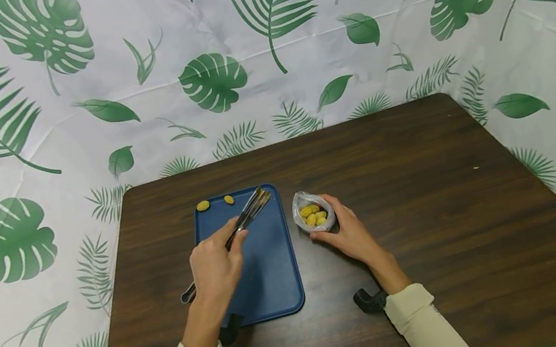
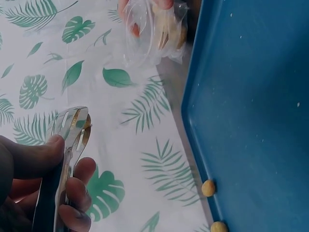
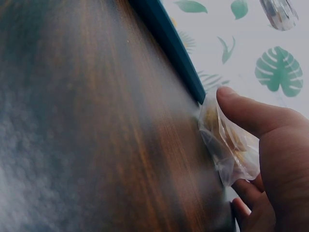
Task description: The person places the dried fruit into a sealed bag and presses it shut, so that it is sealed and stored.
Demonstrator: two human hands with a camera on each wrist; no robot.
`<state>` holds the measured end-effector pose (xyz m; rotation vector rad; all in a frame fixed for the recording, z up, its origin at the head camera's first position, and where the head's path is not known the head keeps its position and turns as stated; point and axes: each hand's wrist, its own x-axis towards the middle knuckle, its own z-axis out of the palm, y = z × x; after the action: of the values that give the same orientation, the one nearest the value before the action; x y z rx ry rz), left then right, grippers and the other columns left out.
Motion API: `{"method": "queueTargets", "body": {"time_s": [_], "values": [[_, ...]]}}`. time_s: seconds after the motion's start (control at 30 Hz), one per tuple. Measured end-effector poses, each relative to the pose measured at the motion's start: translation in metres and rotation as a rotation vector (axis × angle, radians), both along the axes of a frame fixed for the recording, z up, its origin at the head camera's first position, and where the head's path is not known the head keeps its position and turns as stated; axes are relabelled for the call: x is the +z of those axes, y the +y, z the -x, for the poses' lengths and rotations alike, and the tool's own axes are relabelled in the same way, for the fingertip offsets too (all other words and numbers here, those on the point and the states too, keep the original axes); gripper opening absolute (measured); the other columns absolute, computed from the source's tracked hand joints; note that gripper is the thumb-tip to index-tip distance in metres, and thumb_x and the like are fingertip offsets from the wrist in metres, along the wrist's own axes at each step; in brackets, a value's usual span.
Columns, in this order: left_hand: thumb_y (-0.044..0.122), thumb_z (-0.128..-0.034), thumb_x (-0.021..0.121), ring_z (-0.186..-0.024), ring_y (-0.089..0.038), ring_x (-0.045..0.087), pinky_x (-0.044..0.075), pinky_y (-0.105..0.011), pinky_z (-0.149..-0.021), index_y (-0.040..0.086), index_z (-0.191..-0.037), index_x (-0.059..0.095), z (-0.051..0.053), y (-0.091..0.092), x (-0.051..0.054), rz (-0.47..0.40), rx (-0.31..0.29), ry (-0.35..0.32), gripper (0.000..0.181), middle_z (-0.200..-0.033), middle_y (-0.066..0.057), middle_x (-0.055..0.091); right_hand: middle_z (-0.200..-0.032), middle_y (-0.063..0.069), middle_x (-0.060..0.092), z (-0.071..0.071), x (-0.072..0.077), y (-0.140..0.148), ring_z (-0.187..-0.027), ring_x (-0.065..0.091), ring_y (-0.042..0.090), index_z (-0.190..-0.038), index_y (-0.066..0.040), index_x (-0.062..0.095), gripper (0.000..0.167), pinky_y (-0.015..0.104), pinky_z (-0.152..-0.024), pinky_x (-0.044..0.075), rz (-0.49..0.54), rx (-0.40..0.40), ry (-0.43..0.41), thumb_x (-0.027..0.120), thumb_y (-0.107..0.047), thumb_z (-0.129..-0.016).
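My left hand (image 1: 216, 262) grips metal tongs (image 1: 247, 216) above the blue tray (image 1: 266, 282). Between the tong heads in the left wrist view shows part of a yellowish-brown piece (image 2: 87, 123), mostly hidden by the metal. Just right of the tray, my right hand (image 1: 347, 232) holds a clear plastic bag (image 1: 299, 201), thumb on its near side and fingers round the far side. Several yellow oval pieces (image 1: 314, 216) lie inside the bag's open mouth. Two more, a left piece (image 1: 203, 206) and a right piece (image 1: 229, 199), sit at the tray's far edge.
The dark wooden table (image 1: 420, 195) stretches far to the right of the bag. A tiny light crumb (image 1: 476, 167) lies on it. Behind the table hangs a white cloth (image 1: 298, 87) printed with green leaves. Small crumbs dot the tray.
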<state>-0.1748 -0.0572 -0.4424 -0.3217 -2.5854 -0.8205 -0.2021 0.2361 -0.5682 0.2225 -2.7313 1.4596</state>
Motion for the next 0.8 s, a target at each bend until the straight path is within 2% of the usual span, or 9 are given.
{"method": "queueTargets", "body": {"time_s": [0.1, 0.3, 0.4, 0.7, 0.8], "values": [[0.019, -0.0884, 0.081, -0.063, -0.028, 0.071, 0.052, -0.045, -0.054, 0.004, -0.119, 0.078, 0.001, 0.003, -0.003, 0.011, -0.007, 0.001, 0.034, -0.096, -0.016, 0.080, -0.156, 0.008, 0.049, 0.000, 0.000, 0.000, -0.143, 0.046, 0.038, -0.157, -0.027, 0.035, 0.092, 0.067, -0.113, 0.036, 0.004, 0.002, 0.001, 0.087, -0.043, -0.083], [0.021, -0.0886, 0.081, -0.054, -0.019, 0.058, 0.043, -0.035, -0.050, 0.005, -0.119, 0.078, 0.001, 0.009, -0.005, 0.027, -0.025, -0.007, 0.035, -0.094, -0.015, 0.081, -0.155, 0.009, 0.050, 0.000, 0.000, 0.000, -0.142, 0.047, 0.037, -0.157, -0.026, 0.035, 0.092, 0.065, -0.114, 0.037, 0.009, 0.006, 0.013, 0.087, -0.041, -0.083], [0.021, -0.0884, 0.081, -0.054, -0.018, 0.058, 0.042, -0.033, -0.049, 0.006, -0.118, 0.078, 0.001, 0.013, -0.006, 0.034, -0.036, -0.009, 0.034, -0.094, -0.014, 0.081, -0.155, 0.009, 0.050, 0.000, 0.000, 0.000, -0.143, 0.047, 0.037, -0.157, -0.027, 0.035, 0.092, 0.066, -0.114, 0.037, 0.003, 0.003, 0.010, 0.087, -0.042, -0.083], [0.020, -0.0876, 0.082, -0.062, -0.023, 0.070, 0.046, -0.035, -0.050, 0.005, -0.116, 0.079, 0.001, 0.022, -0.009, 0.033, -0.076, 0.005, 0.032, -0.098, -0.014, 0.081, -0.156, 0.008, 0.049, -0.001, 0.000, -0.001, -0.143, 0.046, 0.038, -0.158, -0.028, 0.034, 0.093, 0.067, -0.113, 0.037, -0.008, -0.001, -0.002, 0.086, -0.044, -0.083], [0.019, -0.0882, 0.082, -0.059, -0.021, 0.067, 0.044, -0.033, -0.049, 0.005, -0.116, 0.079, 0.001, 0.024, -0.011, 0.032, -0.086, 0.007, 0.031, -0.098, -0.014, 0.081, -0.156, 0.008, 0.049, -0.001, 0.000, -0.001, -0.143, 0.045, 0.039, -0.158, -0.028, 0.034, 0.093, 0.067, -0.113, 0.036, -0.016, -0.002, -0.003, 0.086, -0.044, -0.083]]}}
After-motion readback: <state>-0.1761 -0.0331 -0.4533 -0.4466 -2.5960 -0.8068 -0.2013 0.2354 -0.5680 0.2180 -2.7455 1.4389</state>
